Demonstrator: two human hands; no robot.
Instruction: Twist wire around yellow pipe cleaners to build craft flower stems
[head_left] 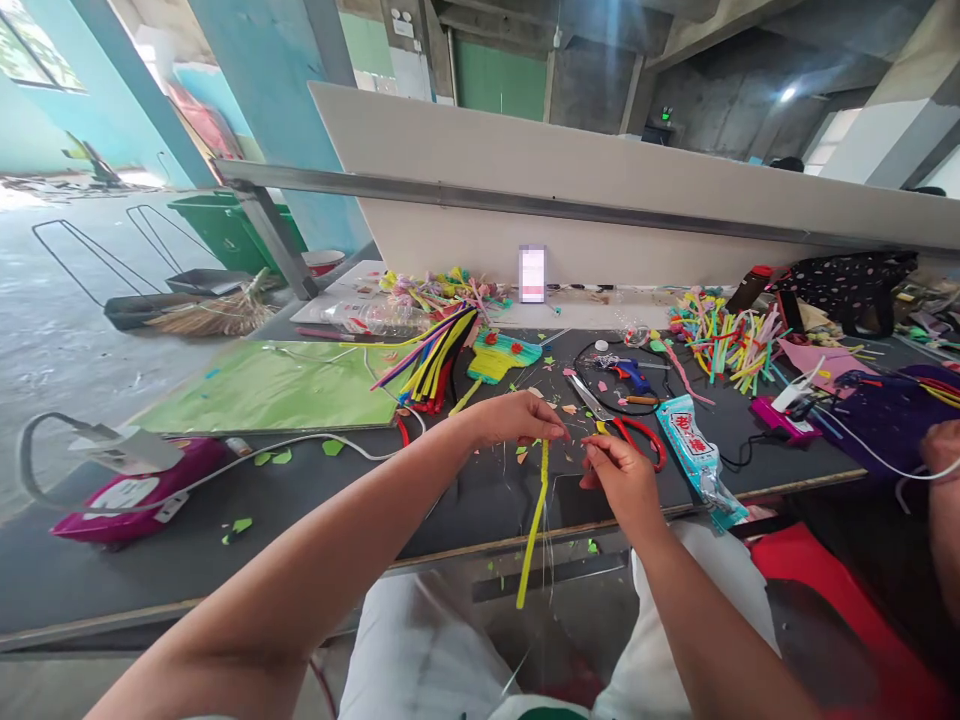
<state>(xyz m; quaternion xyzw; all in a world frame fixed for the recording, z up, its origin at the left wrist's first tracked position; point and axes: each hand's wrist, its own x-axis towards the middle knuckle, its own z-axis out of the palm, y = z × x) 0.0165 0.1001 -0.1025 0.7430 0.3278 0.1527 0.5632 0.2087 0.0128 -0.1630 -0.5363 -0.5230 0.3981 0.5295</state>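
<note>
Bare table (289, 490) leaves a lane between the purple packet (139, 490) and the left forearm (322, 560), while scissors (590, 398) just beyond the hands (517, 418) and a blue packet (686, 440) to their right crowd the way, and farther back a bundle of stems (442, 365) and the white panel (600, 160) block passage.

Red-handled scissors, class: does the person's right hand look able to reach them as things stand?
Likely yes: the scissors lie close to the right hand, with nothing seen lying over them.
</note>
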